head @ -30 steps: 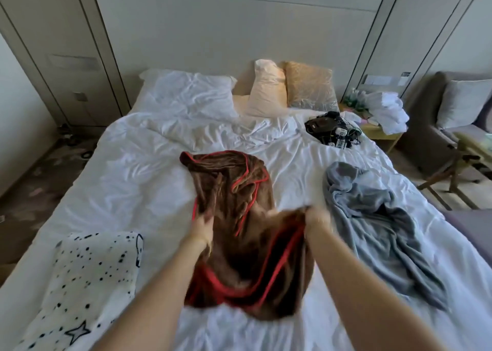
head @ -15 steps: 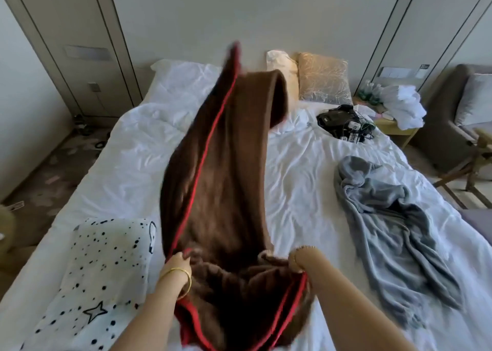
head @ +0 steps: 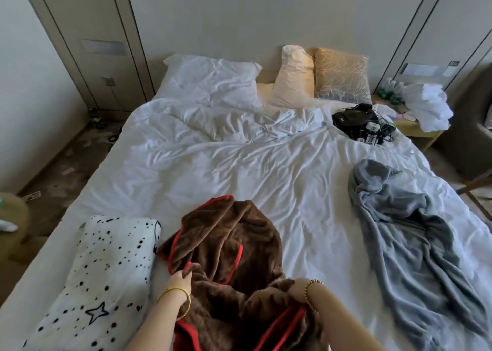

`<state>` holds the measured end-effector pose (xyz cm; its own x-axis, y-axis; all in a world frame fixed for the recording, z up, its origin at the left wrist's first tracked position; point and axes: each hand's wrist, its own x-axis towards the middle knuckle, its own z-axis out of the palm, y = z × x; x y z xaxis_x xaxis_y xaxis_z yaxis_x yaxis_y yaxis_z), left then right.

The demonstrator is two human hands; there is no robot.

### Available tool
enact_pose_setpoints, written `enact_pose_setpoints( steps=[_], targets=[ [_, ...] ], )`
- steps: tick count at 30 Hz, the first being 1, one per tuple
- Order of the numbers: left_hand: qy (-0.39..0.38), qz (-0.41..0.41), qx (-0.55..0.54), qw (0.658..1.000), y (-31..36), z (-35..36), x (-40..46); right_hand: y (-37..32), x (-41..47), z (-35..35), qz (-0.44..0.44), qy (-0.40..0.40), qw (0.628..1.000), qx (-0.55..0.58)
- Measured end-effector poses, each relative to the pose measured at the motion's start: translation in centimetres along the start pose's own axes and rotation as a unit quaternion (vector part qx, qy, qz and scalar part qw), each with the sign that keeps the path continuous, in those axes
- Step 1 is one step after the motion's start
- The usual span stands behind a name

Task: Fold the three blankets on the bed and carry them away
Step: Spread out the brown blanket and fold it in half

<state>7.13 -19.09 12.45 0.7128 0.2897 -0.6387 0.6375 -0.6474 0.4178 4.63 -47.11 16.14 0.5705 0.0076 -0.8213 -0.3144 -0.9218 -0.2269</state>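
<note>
Brown blanket with red trim is lying bunched at the near edge of the bed, and you are gripping it with both hands. Your left hand, a gold bangle on its wrist, is pinching the red-edged border on the blanket's left side. Your right hand, a beaded bracelet on its wrist, is curling its fingers into a fold of the brown fabric near the bottom of the view. Just left of the brown blanket, a white blanket with black dots and stars is lying flat, touching it. Well apart to the right, a grey blanket is sprawling crumpled down the sheet. Farther up, pillows are resting against the headboard, and a black tangle of cables and devices is sitting near the bed's right edge.
</note>
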Motion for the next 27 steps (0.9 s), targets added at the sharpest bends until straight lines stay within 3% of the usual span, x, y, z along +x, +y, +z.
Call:
enact_pose_setpoints(
  steps=[4,7,10,12,15,17,18,20,25,27],
  targets=[
    [0.008,0.034,-0.054,0.998,5.9,-1.3,0.9,-1.2,3.0,-4.0,0.011,0.096,0.965,0.245],
    [0.041,0.085,-0.109,0.989,15.4,-4.5,0.8,-4.3,3.6,-11.4,-0.011,0.192,0.887,0.419],
    [0.116,0.225,-0.179,0.951,27.8,-10.9,-1.9,-9.0,-0.6,-23.3,-0.122,0.311,0.816,0.472],
    [0.193,0.330,-0.222,0.897,35.8,-16.9,-5.1,-11.9,-6.1,-32.3,-0.219,0.423,0.733,0.485],
    [0.343,0.485,-0.258,0.762,43.4,-25.0,-11.4,-14.8,-15.9,-42.1,-0.387,0.568,0.548,0.477],
    [0.399,0.542,-0.267,0.690,45.6,-28.1,-14.3,-15.0,-19.6,-45.0,-0.405,0.644,0.495,0.419],
    [0.414,0.547,-0.265,0.677,45.9,-28.7,-14.8,-14.5,-20.0,-45.5,-0.389,0.671,0.488,0.400],
    [0.421,0.530,-0.256,0.690,45.6,-28.7,-14.3,-13.4,-19.5,-45.2,-0.357,0.694,0.494,0.384],
    [0.350,0.488,-0.298,0.742,41.2,-26.3,-10.3,-9.2,-13.8,-38.7,-0.282,0.682,0.562,0.374],
    [0.325,0.448,-0.292,0.780,38.2,-24.4,-8.5,-7.0,-11.8,-34.9,-0.216,0.668,0.606,0.375]
  ],
)
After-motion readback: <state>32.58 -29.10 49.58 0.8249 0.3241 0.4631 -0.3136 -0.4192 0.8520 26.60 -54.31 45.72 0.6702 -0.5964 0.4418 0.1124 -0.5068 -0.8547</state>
